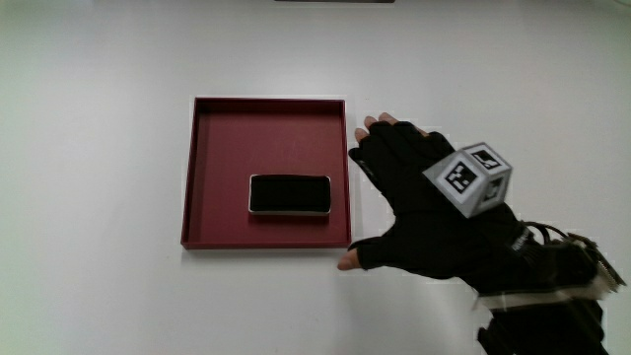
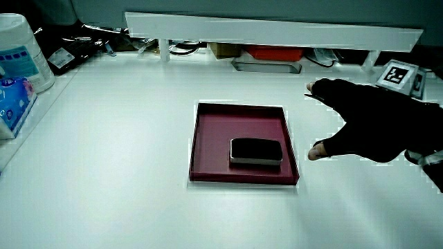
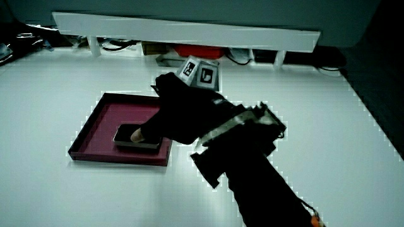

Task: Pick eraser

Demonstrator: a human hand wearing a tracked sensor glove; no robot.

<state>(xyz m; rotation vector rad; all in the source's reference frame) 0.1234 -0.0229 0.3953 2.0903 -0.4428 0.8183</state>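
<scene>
Hand [image 1: 434, 212] over the worktop [image 1: 99, 118] just beside the tray [image 1: 267, 243], near its wall; grip released, fingers [image 1: 380, 123] spread, thumb [image 2: 316, 150] out toward the tray, holding nothing. Patterned cube [image 1: 471, 178] riding on the back of the glove. In a side view, thumb [image 3: 136, 134] seeming to overlap the eraser, though from above well clear of it, so likely not yet touching. Eraser [image 1: 289, 194] lying flat inside the dark red tray, nearer to the person than the tray's middle and close to the wall by the hand, not touching any wall. Dark top face, pale band around the edges, rounded corners. Probably light and stiff with a little give, not fragile; rubbery sides likely to hold well against glove fabric, glossy top perhaps less so. Best taken across the two long sides, thumb on one and fingers on the other, from above; low tray walls leaving room for that, though the nearby wall may crowd the fingers. Flat and thin, so fingertips need to get low against the tray floor [image 1: 266, 138]. Farther off, a low white partition [image 2: 277, 31] with clutter beneath, and a container [image 2: 21, 55] at the worktop's edge.
</scene>
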